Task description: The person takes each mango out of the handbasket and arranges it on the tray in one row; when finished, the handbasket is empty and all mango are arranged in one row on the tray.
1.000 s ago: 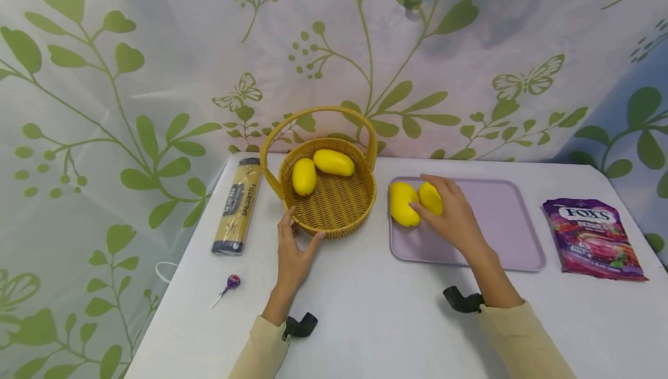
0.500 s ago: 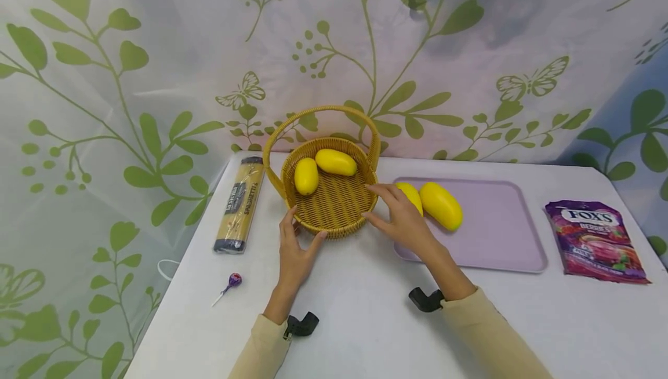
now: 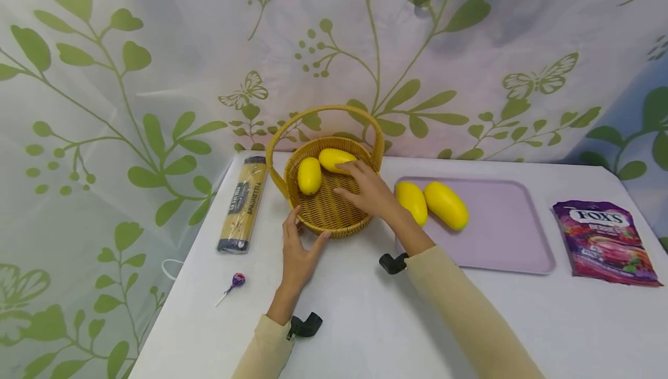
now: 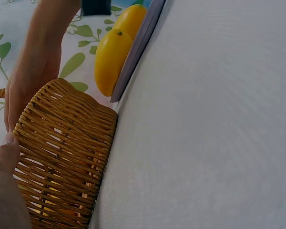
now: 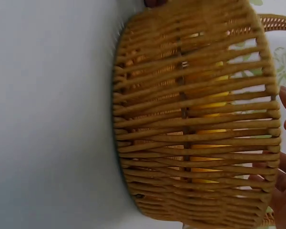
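Note:
In the head view my left hand (image 3: 298, 260) spreads its thumb and fingers along the near left side of a round wicker basket (image 3: 341, 232). The left wrist view has the thumb (image 4: 7, 151) touching the rim. My right hand (image 3: 371, 190) reaches over the basket's right side, fingers apart. Its fingertips overlap a yellow mango (image 3: 330, 159) at the basket's back; whether they touch it I cannot tell. Left of that one lies another mango (image 3: 309, 176), also in the basket. Two mangoes sit side by side on a lilac tray (image 3: 501, 225): a left one (image 3: 411, 200) and a right one (image 3: 446, 205).
A spaghetti pack (image 3: 242, 205) lies left of the basket, with a lollipop (image 3: 237, 280) nearer me. To the right of the tray is a purple candy bag (image 3: 605, 243). The basket's tall arched handle (image 3: 326, 109) rises near the patterned backdrop.
My right hand has left the mangoes on the tray and moved left, with nothing visible in it, to over the basket. The left hand stays at the basket's side.

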The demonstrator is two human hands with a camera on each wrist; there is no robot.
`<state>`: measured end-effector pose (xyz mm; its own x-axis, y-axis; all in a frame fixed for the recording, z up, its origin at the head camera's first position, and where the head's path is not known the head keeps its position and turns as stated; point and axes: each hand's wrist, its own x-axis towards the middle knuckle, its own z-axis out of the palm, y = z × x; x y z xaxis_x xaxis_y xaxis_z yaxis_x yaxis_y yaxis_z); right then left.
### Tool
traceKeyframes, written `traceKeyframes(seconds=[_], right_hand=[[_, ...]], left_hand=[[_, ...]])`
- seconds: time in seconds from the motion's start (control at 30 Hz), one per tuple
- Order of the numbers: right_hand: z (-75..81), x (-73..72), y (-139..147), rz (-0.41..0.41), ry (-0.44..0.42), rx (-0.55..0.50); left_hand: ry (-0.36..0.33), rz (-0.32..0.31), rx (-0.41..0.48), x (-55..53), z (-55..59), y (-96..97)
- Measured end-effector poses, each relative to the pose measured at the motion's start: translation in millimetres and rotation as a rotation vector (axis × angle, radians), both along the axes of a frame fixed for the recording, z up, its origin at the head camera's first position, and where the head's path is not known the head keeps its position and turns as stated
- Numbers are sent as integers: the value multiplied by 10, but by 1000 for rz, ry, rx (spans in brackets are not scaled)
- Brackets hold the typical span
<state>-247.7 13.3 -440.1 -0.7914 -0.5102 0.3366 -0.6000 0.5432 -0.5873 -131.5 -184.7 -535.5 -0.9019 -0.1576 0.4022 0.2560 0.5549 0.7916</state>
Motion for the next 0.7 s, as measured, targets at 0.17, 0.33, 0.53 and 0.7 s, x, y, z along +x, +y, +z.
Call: traceKeyframes(seconds=[0.17,0.33,0.53,0.7], right_hand=[[-44,-284,-129,-2,-25,42],[-128,-412,-162,-22,-88,83],[-184,-493,-179,-63,-154,134],[-193,-554,-207,-45,-210,154]], left_hand=[[-7,6,1,2,21,8],[-17,2,-4,11,23,31],[-9,-1,-18,-3,21,13],[-9,2,-25,-13,13,-10]])
